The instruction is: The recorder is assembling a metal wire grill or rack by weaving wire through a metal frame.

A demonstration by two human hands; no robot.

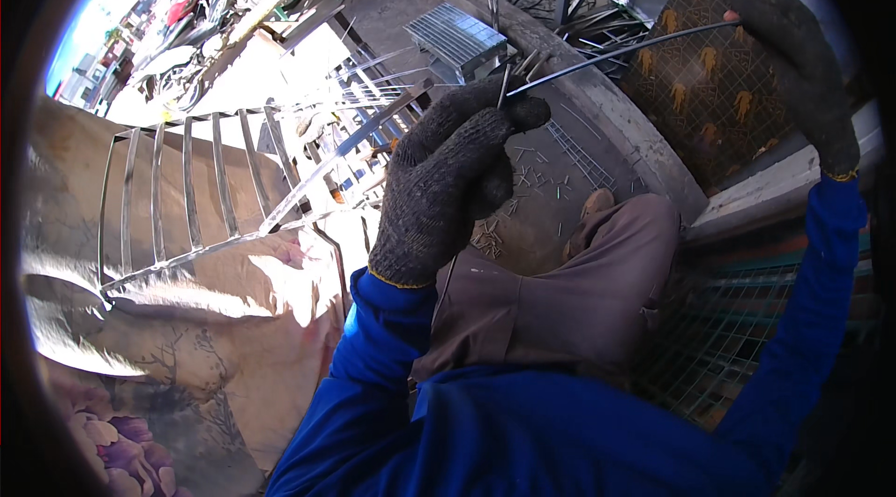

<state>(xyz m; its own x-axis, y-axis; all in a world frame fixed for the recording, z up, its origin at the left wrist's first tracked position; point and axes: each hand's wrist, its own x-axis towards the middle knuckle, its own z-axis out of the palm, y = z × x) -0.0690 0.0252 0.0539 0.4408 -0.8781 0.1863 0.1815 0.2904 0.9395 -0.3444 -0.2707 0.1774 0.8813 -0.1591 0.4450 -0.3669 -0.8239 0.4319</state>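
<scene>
My left hand [443, 184], in a dark knit glove, is closed around a thin metal rod [442, 296] that slants down past its wrist and pokes up above its fingers. Out to the far right, my right hand [801, 63], gloved the same way, pinches the end of a long thin rod length [625, 53]. That length runs down leftward to the fingertips of my left hand. Whether both lengths are one bent rod or two separate rods, I cannot tell. The palm side of each hand is mostly hidden.
A welded metal frame with curved bars [219, 182] lies at left over a patterned cloth [271, 320]. Short cut rods [487, 240] litter the floor near my shoe. Beyond stand a metal grating [455, 35] and a concrete kerb [644, 156]; a patterned panel [714, 77] leans at right. Wire mesh [719, 338] is beside my leg.
</scene>
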